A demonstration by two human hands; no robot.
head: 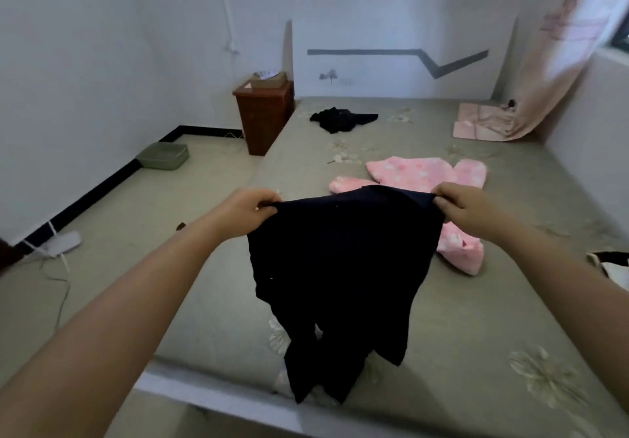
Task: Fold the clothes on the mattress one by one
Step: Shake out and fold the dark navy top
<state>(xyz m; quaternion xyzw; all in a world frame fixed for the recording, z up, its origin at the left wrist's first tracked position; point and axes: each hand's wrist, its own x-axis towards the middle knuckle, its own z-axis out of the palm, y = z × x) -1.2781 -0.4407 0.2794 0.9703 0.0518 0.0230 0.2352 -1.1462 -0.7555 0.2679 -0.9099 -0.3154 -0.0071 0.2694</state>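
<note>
Above the floral mattress [476, 318], your left hand [246, 207] and right hand [459, 204] pinch a limp dark garment's [340, 267] top corners; behind it, a fuzzy pink garment [425, 175] and a crumpled black garment [340, 119] lie.

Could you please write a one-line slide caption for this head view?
Left hand and right hand hold up a dark garment over the mattress.
</note>
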